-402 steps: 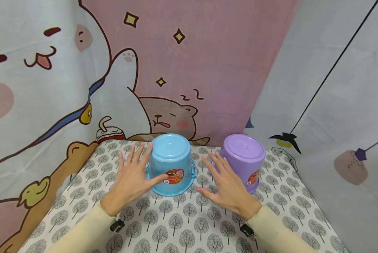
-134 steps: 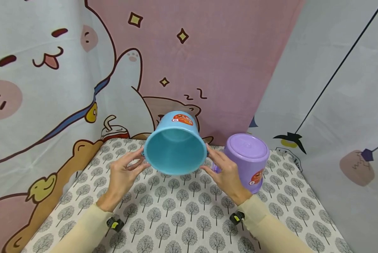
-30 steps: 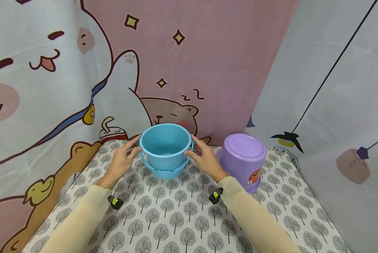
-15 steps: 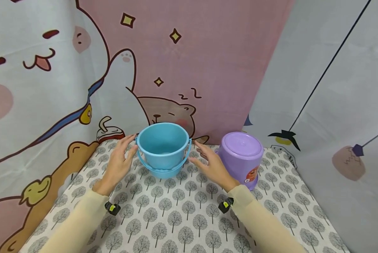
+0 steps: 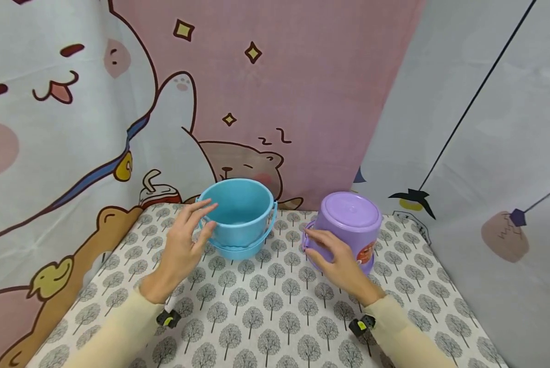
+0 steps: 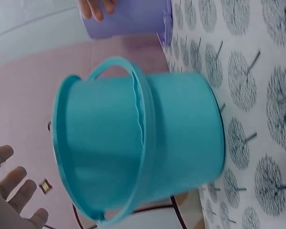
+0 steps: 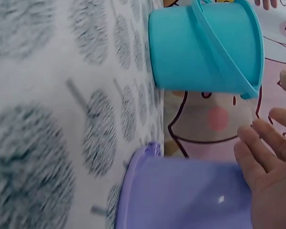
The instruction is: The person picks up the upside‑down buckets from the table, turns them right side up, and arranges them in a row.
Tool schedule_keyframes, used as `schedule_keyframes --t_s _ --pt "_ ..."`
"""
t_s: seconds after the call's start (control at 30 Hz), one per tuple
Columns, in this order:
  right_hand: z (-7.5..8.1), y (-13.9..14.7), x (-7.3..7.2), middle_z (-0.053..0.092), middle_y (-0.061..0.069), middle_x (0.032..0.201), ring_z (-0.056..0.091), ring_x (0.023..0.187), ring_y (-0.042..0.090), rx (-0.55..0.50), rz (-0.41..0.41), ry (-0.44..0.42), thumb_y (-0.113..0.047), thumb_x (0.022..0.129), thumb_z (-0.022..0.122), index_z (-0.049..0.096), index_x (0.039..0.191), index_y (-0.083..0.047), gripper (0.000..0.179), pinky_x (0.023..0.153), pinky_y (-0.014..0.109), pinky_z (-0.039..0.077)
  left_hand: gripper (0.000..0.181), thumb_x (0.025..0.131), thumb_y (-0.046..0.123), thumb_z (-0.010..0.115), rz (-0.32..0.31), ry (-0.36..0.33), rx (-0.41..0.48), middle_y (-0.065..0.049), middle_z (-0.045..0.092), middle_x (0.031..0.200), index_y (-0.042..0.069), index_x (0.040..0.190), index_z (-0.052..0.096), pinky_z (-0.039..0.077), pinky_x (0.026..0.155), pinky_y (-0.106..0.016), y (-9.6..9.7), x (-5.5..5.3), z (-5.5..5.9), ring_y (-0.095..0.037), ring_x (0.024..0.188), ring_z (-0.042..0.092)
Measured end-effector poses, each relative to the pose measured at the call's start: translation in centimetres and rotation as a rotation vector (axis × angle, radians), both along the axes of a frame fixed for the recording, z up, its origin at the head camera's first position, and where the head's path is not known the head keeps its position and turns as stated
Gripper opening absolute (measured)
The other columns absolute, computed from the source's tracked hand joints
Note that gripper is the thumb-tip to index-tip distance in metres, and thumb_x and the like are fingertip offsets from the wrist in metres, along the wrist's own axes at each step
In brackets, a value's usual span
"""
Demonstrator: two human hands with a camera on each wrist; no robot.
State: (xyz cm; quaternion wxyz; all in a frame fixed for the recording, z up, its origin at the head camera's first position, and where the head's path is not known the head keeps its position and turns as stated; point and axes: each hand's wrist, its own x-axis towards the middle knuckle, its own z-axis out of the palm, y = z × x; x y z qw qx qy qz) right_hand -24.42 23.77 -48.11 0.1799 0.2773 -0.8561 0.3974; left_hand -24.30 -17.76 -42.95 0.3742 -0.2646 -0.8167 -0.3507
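Worktop [image 5: 261,332], tree-print. Purple bucket [image 5: 348,222], far right, inverted: probably light, stiff, slick plastic; best held by opposite sides. Right grip [image 5: 338,259] near it, left grip [image 5: 180,250] near upright blue bucket [image 5: 239,233], far left; both loosely spread, empty.

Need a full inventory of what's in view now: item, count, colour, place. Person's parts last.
blue bucket: 1, light blue, upright on the table's far side, left of centre
blue handle: 1, light blue, hanging down the blue bucket's front
purple bucket: 1, light purple, upside down, to the right
purple handle: 1, purple, low on the purple bucket's left side
label: 1, orange-red, on the purple bucket
tablecloth: 1, white with dark tree print, under both buckets
backdrop: count unclear, pink, white and grey with cartoons, behind and at both sides
wrist devices: 2, black with yellow-green, one per wrist
sleeves: 2, cream, on the forearms
left hand: 1, bare, by the blue bucket
right hand: 1, bare, by the purple bucket
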Motion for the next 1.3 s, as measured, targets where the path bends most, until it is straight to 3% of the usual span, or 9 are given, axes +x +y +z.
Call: schedule_keyframes --t_s 0.1,0.2,0.37,0.5,0.6,0.7,0.93,1.17,1.3 --pt "-0.3 1.1 0.7 0.08 0.003 0.15 0.078 0.138 0.029 -0.022 0.023 0.002 -0.013 0.11 0.082 0.073 0.157 -0.014 0.048 0.13 0.022 0.052 0.042 0.113 0.012 0.076 -0.036 0.025 -0.013 -0.02 0.068 0.163 0.01 0.155 0.073 0.055 0.13 -0.067 0.8 0.6 0.0 -0.048 0.154 0.062" --pt "-0.4 2.0 1.2 0.083 0.002 0.146 0.079 0.136 0.028 -0.025 0.038 0.002 -0.01 0.109 0.083 0.075 0.153 -0.013 0.046 0.128 0.012 0.047 0.042 0.111 0.01 0.077 -0.061 0.025 -0.026 -0.02 0.068 0.162 0.01 0.153 0.075 0.052 0.131 -0.072 1.5 1.1 -0.1 -0.048 0.155 0.062" --pt "-0.3 3.7 1.7 0.087 0.005 0.136 0.082 0.129 0.024 -0.02 0.033 0.036 -0.004 0.105 0.084 0.077 0.148 -0.007 0.044 0.124 0.011 0.049 0.04 0.111 0.015 0.078 -0.09 0.03 -0.045 -0.017 0.069 0.161 0.01 0.151 0.076 0.05 0.135 -0.07 3.1 1.7 -0.1 -0.043 0.153 0.063" --pt "-0.5 5.6 2.2 0.09 0.003 0.125 0.084 0.112 0.012 -0.024 0.012 0.074 0.0 0.103 0.086 0.083 0.138 -0.008 0.036 0.099 0.019 0.066 0.042 0.121 0.037 0.066 -0.145 0.091 -0.051 -0.016 0.073 0.155 0.008 0.149 0.076 0.055 0.131 -0.067 5.1 2.0 -0.2 -0.039 0.146 0.068" --pt "-0.7 7.5 2.3 0.091 0.001 0.119 0.081 0.099 0.002 -0.019 -0.015 0.094 0.001 0.1 0.088 0.087 0.127 -0.01 0.029 0.083 0.022 0.068 0.049 0.123 0.044 0.058 -0.201 0.115 -0.071 -0.016 0.074 0.152 0.006 0.149 0.075 0.06 0.127 -0.06 6.7 2.2 -0.4 -0.036 0.144 0.07" --pt "-0.8 9.3 2.4 0.091 -0.001 0.114 0.079 0.097 -0.002 -0.015 -0.049 0.12 0.004 0.096 0.091 0.09 0.118 -0.013 0.028 0.083 0.016 0.066 0.047 0.122 0.041 0.062 -0.255 0.101 -0.105 -0.013 0.073 0.153 0.006 0.15 0.074 0.062 0.128 -0.05 8.1 2.4 -0.7 -0.033 0.144 0.071" --pt "-1.0 12.6 2.4 0.092 -0.006 0.111 0.082 0.107 -0.003 0.042 -0.149 0.042 -0.004 0.099 0.093 0.091 0.112 -0.025 0.025 0.099 0.006 0.06 0.045 0.114 0.025 0.077 -0.319 0.014 -0.156 -0.01 0.072 0.156 0.009 0.155 0.071 0.062 0.128 -0.044 10.6 2.3 -1.8 -0.03 0.146 0.071" --pt "-1.9 15.9 1.3 0.087 -0.016 0.098 0.075 0.099 -0.005 0.143 -0.318 -0.077 -0.03 0.104 0.092 0.085 0.098 -0.034 0.01 0.09 0.034 0.067 0.046 0.117 0.033 0.074 -0.335 -0.124 -0.223 -0.006 0.071 0.158 0.013 0.158 0.069 0.061 0.129 -0.04 13.1 1.7 -2.8 -0.025 0.149 0.07" --pt "-2.1 17.2 0.4 0.087 -0.012 0.099 0.073 0.099 -0.005 0.183 -0.347 -0.115 -0.037 0.105 0.091 0.082 0.099 -0.033 0.012 0.09 0.044 0.068 0.051 0.117 0.039 0.072 -0.342 -0.254 -0.239 -0.006 0.07 0.163 0.013 0.161 0.066 0.058 0.132 -0.044 14.4 1.3 -3.3 -0.025 0.154 0.068"
